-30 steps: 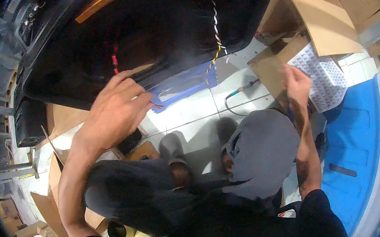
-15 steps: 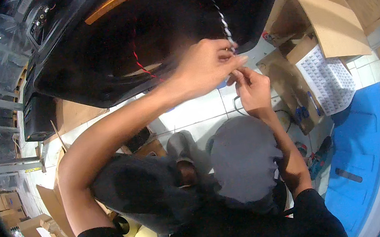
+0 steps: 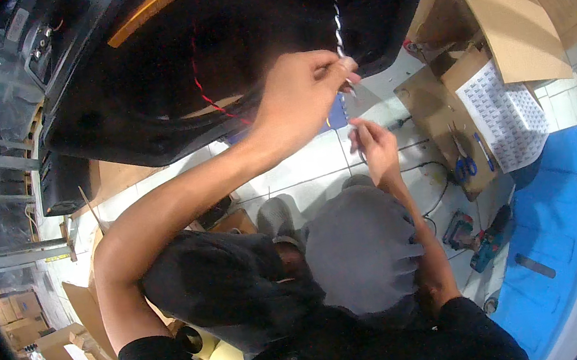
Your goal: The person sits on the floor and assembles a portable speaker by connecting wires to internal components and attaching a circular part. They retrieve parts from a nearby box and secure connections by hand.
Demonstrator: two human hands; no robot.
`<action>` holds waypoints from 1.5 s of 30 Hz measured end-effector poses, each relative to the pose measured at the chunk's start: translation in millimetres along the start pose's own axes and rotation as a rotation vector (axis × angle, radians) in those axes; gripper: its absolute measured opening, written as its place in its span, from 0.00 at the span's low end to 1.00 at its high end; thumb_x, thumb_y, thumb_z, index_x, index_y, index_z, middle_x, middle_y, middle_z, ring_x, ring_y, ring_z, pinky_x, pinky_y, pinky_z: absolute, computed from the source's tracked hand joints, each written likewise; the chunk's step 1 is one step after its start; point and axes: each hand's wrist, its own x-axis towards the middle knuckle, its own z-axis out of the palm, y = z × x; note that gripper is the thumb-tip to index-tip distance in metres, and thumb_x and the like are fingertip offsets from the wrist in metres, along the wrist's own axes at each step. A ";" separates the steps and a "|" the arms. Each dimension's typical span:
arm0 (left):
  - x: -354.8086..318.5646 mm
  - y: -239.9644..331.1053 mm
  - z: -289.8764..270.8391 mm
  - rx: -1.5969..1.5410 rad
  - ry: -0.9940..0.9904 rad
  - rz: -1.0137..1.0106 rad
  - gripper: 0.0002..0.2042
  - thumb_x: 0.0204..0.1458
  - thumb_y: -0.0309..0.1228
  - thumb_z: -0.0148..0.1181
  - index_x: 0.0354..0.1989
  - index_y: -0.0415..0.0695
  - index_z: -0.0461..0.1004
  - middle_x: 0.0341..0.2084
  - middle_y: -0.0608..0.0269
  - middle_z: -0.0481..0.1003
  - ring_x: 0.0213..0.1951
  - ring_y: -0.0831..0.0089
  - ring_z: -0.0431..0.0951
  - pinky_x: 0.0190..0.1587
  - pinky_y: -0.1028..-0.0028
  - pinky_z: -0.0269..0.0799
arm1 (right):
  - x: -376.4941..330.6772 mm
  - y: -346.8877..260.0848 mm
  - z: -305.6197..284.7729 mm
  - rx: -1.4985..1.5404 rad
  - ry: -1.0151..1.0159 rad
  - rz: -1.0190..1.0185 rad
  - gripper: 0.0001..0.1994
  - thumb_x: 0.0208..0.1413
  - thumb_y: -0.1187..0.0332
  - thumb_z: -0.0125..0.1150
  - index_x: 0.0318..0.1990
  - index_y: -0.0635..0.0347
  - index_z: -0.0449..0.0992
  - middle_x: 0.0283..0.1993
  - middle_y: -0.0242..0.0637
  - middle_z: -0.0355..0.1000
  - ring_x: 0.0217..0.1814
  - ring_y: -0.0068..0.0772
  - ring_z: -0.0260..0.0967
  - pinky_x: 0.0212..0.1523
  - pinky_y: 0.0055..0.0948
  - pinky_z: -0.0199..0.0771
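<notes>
A black-and-white twisted wire hangs out of a large black box with a wide round opening. My left hand pinches the wire near its lower end, thumb and fingers closed together. Lower and to the right, my right hand is apart from it, fingers curled into a pinch. Anything between those fingertips is too small to make out. A red-and-black twisted wire dangles from the box left of my left hand. Just below my left hand, a blue object lies on the floor, partly covered.
Blue-handled scissors and a blue pen-like tool lie on cardboard at right, beside a printed white sheet. A green power tool rests near a blue panel. An orange strip lies on the box.
My right hand has drawn down and away from my left hand, which stays on the black-and-white wire. The view has shifted slightly.
</notes>
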 end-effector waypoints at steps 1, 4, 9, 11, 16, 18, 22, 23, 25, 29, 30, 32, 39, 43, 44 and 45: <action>0.3 -3.1 -3.8 0.052 0.047 0.042 0.16 0.67 0.34 0.55 0.48 0.28 0.78 0.38 0.53 0.84 0.38 0.76 0.82 0.42 0.76 0.77 | 15.2 3.6 4.7 0.168 -0.050 0.042 0.17 0.72 0.61 0.51 0.45 0.68 0.78 0.33 0.32 0.73 0.31 0.22 0.65 0.35 0.26 0.65; -5.1 -15.1 -13.9 0.289 -0.019 -0.083 0.23 0.63 0.38 0.60 0.53 0.25 0.75 0.43 0.45 0.83 0.47 0.69 0.83 0.47 0.72 0.77 | 47.4 7.0 21.9 0.518 -0.236 0.137 0.21 0.73 0.54 0.49 0.49 0.67 0.77 0.36 0.30 0.69 0.36 0.21 0.62 0.38 0.25 0.62; -5.8 -33.5 -11.5 0.421 -0.064 -0.054 0.26 0.59 0.37 0.63 0.56 0.25 0.73 0.47 0.38 0.80 0.51 0.58 0.83 0.53 0.66 0.78 | 36.4 -3.4 43.1 0.047 -0.279 0.033 0.20 0.72 0.53 0.51 0.39 0.62 0.79 0.27 0.23 0.65 0.29 0.17 0.57 0.31 0.25 0.58; -3.3 -37.8 -4.0 0.477 -0.070 -0.047 0.27 0.57 0.37 0.65 0.58 0.26 0.72 0.47 0.39 0.81 0.48 0.59 0.84 0.51 0.66 0.79 | 14.3 -9.4 46.1 0.051 -0.271 -0.080 0.20 0.72 0.54 0.52 0.33 0.61 0.77 0.24 0.22 0.63 0.28 0.15 0.56 0.29 0.24 0.56; 10.6 -46.7 13.2 0.365 -0.108 -0.092 0.20 0.59 0.37 0.65 0.48 0.30 0.76 0.37 0.45 0.83 0.37 0.66 0.85 0.43 0.68 0.81 | -15.0 -26.0 31.6 -0.013 -0.281 -0.027 0.19 0.71 0.55 0.52 0.31 0.58 0.76 0.23 0.22 0.62 0.27 0.14 0.55 0.28 0.22 0.55; 12.7 -47.4 18.2 0.206 -0.196 -0.210 0.17 0.62 0.36 0.62 0.46 0.30 0.75 0.34 0.47 0.82 0.35 0.67 0.84 0.41 0.67 0.82 | -22.4 -30.4 32.9 0.087 -0.269 0.067 0.21 0.72 0.54 0.52 0.28 0.57 0.74 0.20 0.22 0.59 0.23 0.14 0.53 0.24 0.22 0.51; 13.1 -39.4 21.6 -0.180 -0.237 -0.426 0.15 0.67 0.33 0.55 0.44 0.29 0.74 0.32 0.51 0.79 0.32 0.68 0.82 0.38 0.68 0.84 | -31.2 -38.9 22.5 0.210 -0.213 0.136 0.25 0.71 0.53 0.52 0.23 0.58 0.72 0.17 0.21 0.58 0.17 0.15 0.51 0.19 0.24 0.49; 13.3 -34.7 19.7 -0.192 -0.238 -0.475 0.15 0.68 0.33 0.54 0.44 0.28 0.74 0.31 0.52 0.79 0.32 0.68 0.82 0.38 0.68 0.84 | -36.6 -39.7 18.8 0.114 -0.168 0.133 0.25 0.71 0.52 0.52 0.22 0.58 0.71 0.17 0.21 0.58 0.17 0.15 0.52 0.19 0.24 0.50; 14.6 -22.4 16.5 -0.217 -0.138 -0.402 0.14 0.67 0.31 0.52 0.44 0.28 0.74 0.31 0.52 0.78 0.30 0.71 0.81 0.37 0.70 0.84 | -49.4 -39.4 9.2 -0.057 -0.070 0.116 0.26 0.71 0.52 0.52 0.20 0.57 0.70 0.16 0.22 0.60 0.17 0.16 0.54 0.19 0.23 0.52; 9.3 -3.7 18.3 -0.009 -0.201 -0.415 0.14 0.69 0.32 0.48 0.46 0.30 0.73 0.40 0.47 0.79 0.34 0.68 0.82 0.42 0.68 0.81 | -82.5 -31.8 -28.8 0.057 0.089 0.329 0.26 0.69 0.51 0.55 0.19 0.53 0.66 0.17 0.24 0.60 0.18 0.19 0.54 0.20 0.26 0.55; 6.2 -4.9 24.8 -0.110 -0.277 -0.382 0.15 0.69 0.34 0.49 0.47 0.31 0.73 0.42 0.47 0.79 0.36 0.67 0.82 0.44 0.68 0.81 | -85.0 -27.1 -40.2 0.188 0.159 0.317 0.25 0.69 0.50 0.56 0.20 0.52 0.65 0.17 0.24 0.59 0.18 0.19 0.54 0.20 0.25 0.55; 3.4 -12.1 32.8 -0.222 -0.254 -0.384 0.16 0.69 0.36 0.50 0.48 0.33 0.73 0.44 0.48 0.78 0.38 0.67 0.82 0.46 0.68 0.80 | -81.9 -22.8 -73.8 0.331 0.303 0.330 0.24 0.68 0.48 0.57 0.22 0.51 0.65 0.19 0.24 0.58 0.18 0.18 0.54 0.19 0.23 0.54; 11.2 -52.3 14.6 -0.082 -0.173 -0.419 0.17 0.67 0.38 0.53 0.48 0.33 0.75 0.42 0.50 0.79 0.44 0.67 0.81 0.46 0.69 0.76 | 26.5 -97.2 -247.0 -0.004 0.661 0.051 0.14 0.72 0.62 0.49 0.37 0.63 0.70 0.33 0.37 0.66 0.31 0.31 0.64 0.35 0.29 0.75; 9.6 -62.8 7.9 0.273 -0.250 -0.349 0.16 0.64 0.36 0.56 0.46 0.32 0.77 0.36 0.56 0.80 0.41 0.74 0.78 0.43 0.72 0.72 | 136.8 -157.8 -310.1 0.442 0.546 -0.243 0.15 0.70 0.67 0.46 0.56 0.70 0.69 0.55 0.50 0.71 0.54 0.44 0.72 0.57 0.51 0.78; 8.2 -64.5 7.2 0.354 -0.260 -0.332 0.16 0.63 0.36 0.57 0.45 0.33 0.77 0.35 0.58 0.80 0.40 0.76 0.77 0.42 0.72 0.71 | 143.3 -159.3 -317.8 0.531 0.429 -0.261 0.17 0.70 0.66 0.45 0.58 0.70 0.68 0.58 0.50 0.70 0.57 0.45 0.71 0.58 0.53 0.77; 6.1 -66.2 7.2 0.333 -0.276 -0.337 0.15 0.63 0.36 0.57 0.45 0.33 0.77 0.34 0.59 0.79 0.38 0.76 0.76 0.41 0.72 0.71 | 148.3 -163.4 -323.4 0.597 0.371 -0.264 0.18 0.70 0.65 0.45 0.60 0.69 0.67 0.61 0.50 0.69 0.60 0.47 0.70 0.60 0.54 0.75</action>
